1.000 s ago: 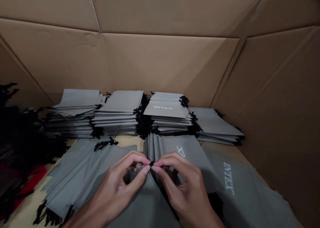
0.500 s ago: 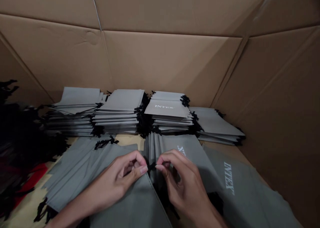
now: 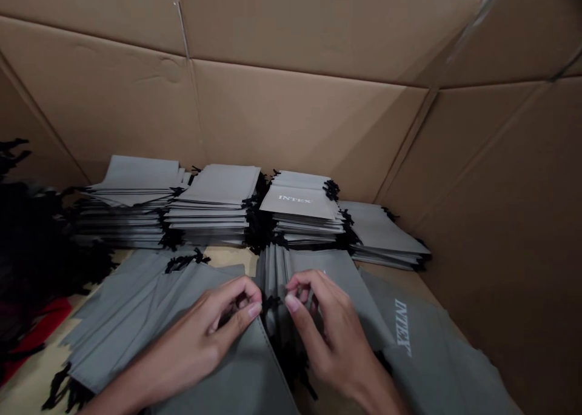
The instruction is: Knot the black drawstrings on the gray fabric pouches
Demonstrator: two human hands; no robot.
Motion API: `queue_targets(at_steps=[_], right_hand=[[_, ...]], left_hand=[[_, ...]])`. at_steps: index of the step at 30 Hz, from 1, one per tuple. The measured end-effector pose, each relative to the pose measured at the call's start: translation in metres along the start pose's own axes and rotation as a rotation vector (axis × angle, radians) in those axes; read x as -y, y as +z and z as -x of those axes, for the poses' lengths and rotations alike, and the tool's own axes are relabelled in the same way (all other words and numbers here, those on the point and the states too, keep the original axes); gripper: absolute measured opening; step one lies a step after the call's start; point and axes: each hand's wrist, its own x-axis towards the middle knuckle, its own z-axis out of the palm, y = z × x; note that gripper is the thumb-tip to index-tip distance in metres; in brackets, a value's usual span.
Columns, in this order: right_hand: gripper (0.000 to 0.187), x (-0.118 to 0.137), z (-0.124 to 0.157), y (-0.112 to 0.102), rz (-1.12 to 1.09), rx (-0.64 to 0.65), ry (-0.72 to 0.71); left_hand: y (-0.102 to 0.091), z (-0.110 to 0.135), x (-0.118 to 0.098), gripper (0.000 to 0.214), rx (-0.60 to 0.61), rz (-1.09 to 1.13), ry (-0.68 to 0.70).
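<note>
My left hand [image 3: 211, 336] and my right hand [image 3: 325, 330] meet over grey cloth drawstring bags lying flat in front of me. Both pinch with thumb and fingers at the black drawstring [image 3: 271, 304] at the mouth of the grey bag [image 3: 236, 372] under my left hand. The cord between the fingertips is thin and partly hidden. A fanned pile of grey bags [image 3: 318, 269] lies under my right hand, and one bag with white INTEX lettering [image 3: 402, 336] lies just to its right.
Neat stacks of grey bags [image 3: 213, 206] stand in a row at the back, one showing INTEX [image 3: 297, 200]. Loose grey bags [image 3: 131, 300] spread at the left. Black cords are heaped [image 3: 31, 245] at far left. Cardboard walls [image 3: 295, 118] enclose the back and right.
My fingertips have drawn slightly apart along the black cord, the left hand sliding left and down. The view has shifted a little to the right and down.
</note>
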Motion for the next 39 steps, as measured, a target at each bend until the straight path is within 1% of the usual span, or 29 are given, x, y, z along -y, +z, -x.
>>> queue_targets(at_steps=[5, 7, 9, 11, 13, 16, 18, 23, 27, 30, 32, 35, 37, 39], right_hand=[[0.017, -0.001, 0.000, -0.001, 0.057, 0.145, -0.045], [0.019, -0.001, 0.000, 0.001, 0.053, 0.170, -0.065], [0.022, -0.002, 0.000, 0.004, 0.023, 0.168, -0.070], [0.021, -0.003, 0.000, 0.006, -0.029, 0.146, -0.065], [0.021, -0.003, 0.002, 0.008, -0.087, 0.123, -0.064], [0.020, -0.002, 0.004, 0.010, -0.148, 0.116, -0.073], [0.020, -0.002, 0.005, 0.010, -0.165, 0.127, -0.073], [0.022, 0.000, 0.005, 0.007, -0.220, 0.162, -0.036], [0.022, 0.002, 0.004, 0.007, -0.239, 0.129, -0.036], [0.022, 0.002, 0.003, 0.009, -0.250, 0.096, -0.047], [0.022, 0.001, 0.002, 0.009, -0.258, 0.083, -0.050], [0.022, -0.001, 0.001, 0.009, -0.241, 0.089, -0.034], [0.024, -0.002, 0.002, 0.008, -0.224, 0.102, -0.008], [0.025, -0.002, 0.002, 0.008, -0.223, 0.119, 0.027]], left_hand=[[0.000, 0.002, 0.000, 0.035, -0.011, -0.011, 0.029], [0.001, 0.003, 0.000, 0.033, -0.016, -0.021, 0.041], [0.002, 0.004, 0.001, 0.027, -0.038, -0.013, 0.076], [0.005, 0.003, 0.002, 0.024, -0.095, -0.019, 0.164], [0.009, 0.002, 0.004, 0.031, -0.173, -0.057, 0.308], [0.012, 0.001, 0.007, 0.027, -0.277, -0.103, 0.505], [0.012, 0.001, 0.006, 0.024, -0.302, -0.111, 0.542], [0.007, 0.003, -0.004, 0.011, -0.245, -0.130, 0.438], [0.004, 0.003, -0.009, 0.009, -0.254, -0.128, 0.407], [0.003, 0.002, -0.006, 0.008, -0.253, -0.104, 0.366], [0.002, 0.000, 0.000, 0.013, -0.222, -0.064, 0.287], [0.000, -0.002, 0.006, 0.022, -0.130, -0.039, 0.145], [-0.001, -0.003, 0.007, 0.026, -0.076, -0.065, 0.098], [-0.002, -0.003, 0.005, 0.030, -0.057, -0.092, 0.090]])
